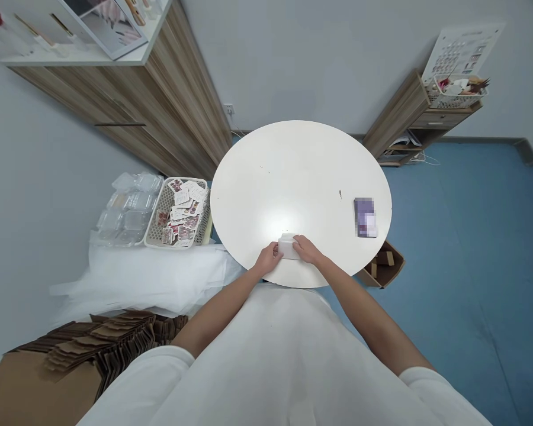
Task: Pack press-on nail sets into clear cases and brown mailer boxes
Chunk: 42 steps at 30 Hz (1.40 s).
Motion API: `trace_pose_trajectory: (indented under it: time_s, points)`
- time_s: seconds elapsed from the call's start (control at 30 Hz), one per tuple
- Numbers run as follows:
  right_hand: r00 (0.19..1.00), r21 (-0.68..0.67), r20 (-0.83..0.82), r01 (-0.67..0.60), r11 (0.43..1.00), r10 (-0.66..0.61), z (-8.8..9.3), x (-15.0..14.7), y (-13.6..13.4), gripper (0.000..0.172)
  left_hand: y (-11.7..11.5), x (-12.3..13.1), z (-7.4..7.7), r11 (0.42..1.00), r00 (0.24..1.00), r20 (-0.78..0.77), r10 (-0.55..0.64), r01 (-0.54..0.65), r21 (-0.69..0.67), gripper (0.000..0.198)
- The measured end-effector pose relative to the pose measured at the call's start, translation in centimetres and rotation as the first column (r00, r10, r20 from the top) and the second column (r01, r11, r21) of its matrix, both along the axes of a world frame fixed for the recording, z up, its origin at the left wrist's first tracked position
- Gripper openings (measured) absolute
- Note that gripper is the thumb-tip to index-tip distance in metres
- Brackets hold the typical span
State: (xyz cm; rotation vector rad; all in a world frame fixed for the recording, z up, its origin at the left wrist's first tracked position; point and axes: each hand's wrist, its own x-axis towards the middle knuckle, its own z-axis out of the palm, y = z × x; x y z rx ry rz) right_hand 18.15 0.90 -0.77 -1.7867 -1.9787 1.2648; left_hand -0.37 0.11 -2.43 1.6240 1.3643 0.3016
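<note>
Both hands meet at the near edge of a round white table (293,177). Between them lies a small white boxy packet (287,245). My left hand (267,258) has its fingers curled against the packet's left side. My right hand (306,248) rests over its right side and top with fingers bent round it. The packet sits on the tabletop; its underside and much of its right half are hidden by the fingers.
A small purple item (365,216) lies at the table's right. Left of the table stand a white basket of cards (177,213) and clear plastic boxes (127,210). Flattened brown cartons (98,343) are stacked at lower left. An open cardboard box (384,266) sits on the blue floor.
</note>
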Motion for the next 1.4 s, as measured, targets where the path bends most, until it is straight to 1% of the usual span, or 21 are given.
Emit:
trace_pose_trajectory:
  time_s: [0.1,0.17,0.23,0.3,0.33,0.4,0.47,0.5,0.57,0.63,0.67,0.77,0.83,0.9,1.0,1.1,1.2,1.27,1.33,1.4]
  points:
    - [0.994,-0.009,0.064,0.094,0.996,-0.093,-0.6,-0.2,0.7,0.032,0.2,0.5,-0.1,0.987,0.985,-0.062,0.16,-0.161,-0.017,0.038]
    - [0.986,-0.002,0.096,0.139,0.99,-0.138,-0.8,-0.3,0.7,0.038,0.4,0.7,-0.1,0.977,0.973,-0.085,0.214,-0.215,-0.009,0.041]
    - [0.976,0.027,0.125,0.175,0.984,-0.177,-0.8,-0.4,0.3,0.043,0.6,0.8,-0.2,0.976,0.973,-0.079,0.215,-0.216,-0.014,0.041]
    - [0.963,0.096,0.174,0.194,0.976,-0.208,-0.5,-0.6,-0.5,0.047,0.7,0.8,-0.3,0.979,0.977,-0.069,0.2,-0.202,-0.017,0.04]
    - [0.956,0.14,0.204,0.182,0.973,-0.209,-0.3,-0.8,-1.2,0.049,0.6,0.9,-0.3,0.98,0.977,-0.069,0.2,-0.201,-0.004,0.04]
    - [0.95,0.222,0.262,0.113,0.968,-0.171,-0.1,-1.1,-2.7,0.053,0.3,0.9,-0.3,0.977,0.976,-0.074,0.207,-0.203,0.061,0.041]
    - [0.953,0.263,0.29,0.011,0.965,-0.089,0.0,-1.3,-4.4,0.053,-0.3,0.8,-0.2,0.973,0.982,-0.083,0.172,-0.156,0.171,0.043]
    - [0.954,0.268,0.296,-0.038,0.963,-0.045,-0.1,-1.4,-5.2,0.053,-0.7,0.7,-0.2,0.968,0.988,-0.091,0.124,-0.1,0.232,0.044]
    - [0.951,0.262,0.308,-0.103,0.96,0.018,-0.4,-1.4,-6.4,0.053,-1.5,0.5,0.0,0.945,0.992,-0.126,-0.013,0.053,0.323,0.046]
    - [0.948,0.246,0.314,-0.138,0.959,0.056,-0.7,-1.2,-6.9,0.053,-2.1,0.2,0.2,0.921,0.977,-0.177,-0.117,0.173,0.35,0.047]
    - [0.947,0.236,0.313,-0.148,0.96,0.069,-0.8,-1.1,-6.9,0.053,-2.2,0.1,0.2,0.916,0.97,-0.199,-0.139,0.203,0.345,0.047]
    - [0.955,0.201,0.281,-0.152,0.968,0.091,-0.8,-0.6,-6.5,0.052,-2.3,0.0,0.3,0.929,0.961,-0.239,-0.138,0.209,0.304,0.047]
    - [0.972,0.168,0.221,-0.12,0.978,0.081,-0.6,-0.4,-6.1,0.052,-2.1,0.2,0.4,0.947,0.967,-0.224,-0.117,0.177,0.267,0.045]
    - [0.991,0.111,0.127,-0.061,0.992,0.047,-0.2,-0.3,-5.8,0.054,-1.9,0.5,0.4,0.967,0.983,-0.169,-0.076,0.114,0.226,0.044]
    - [0.998,-0.006,-0.013,0.057,0.998,-0.057,0.2,0.1,-5.6,0.058,-1.9,1.0,0.6,0.988,0.998,-0.056,0.03,-0.021,0.154,0.043]
    - [0.983,-0.081,-0.12,0.133,0.988,-0.142,0.3,0.6,-5.6,0.06,-2.3,1.2,0.7,0.989,0.991,0.015,0.133,-0.134,0.069,0.043]
    - [0.954,-0.127,-0.216,0.185,0.975,-0.209,0.3,1.2,-5.6,0.061,-2.9,1.4,0.9,0.977,0.976,0.052,0.21,-0.211,0.008,0.044]
    - [0.916,-0.192,-0.283,0.235,0.953,-0.283,0.2,1.5,-5.6,0.061,-3.2,1.6,1.0,0.961,0.959,0.063,0.275,-0.274,-0.031,0.045]
    - [0.868,-0.271,-0.337,0.28,0.921,-0.364,0.1,1.7,-5.4,0.06,-3.4,2.0,1.0,0.933,0.933,0.053,0.357,-0.353,-0.068,0.046]
    - [0.835,-0.328,-0.369,0.295,0.898,-0.409,0.1,1.8,-5.2,0.06,-3.6,2.3,1.1,0.897,0.899,0.026,0.437,-0.433,-0.094,0.049]
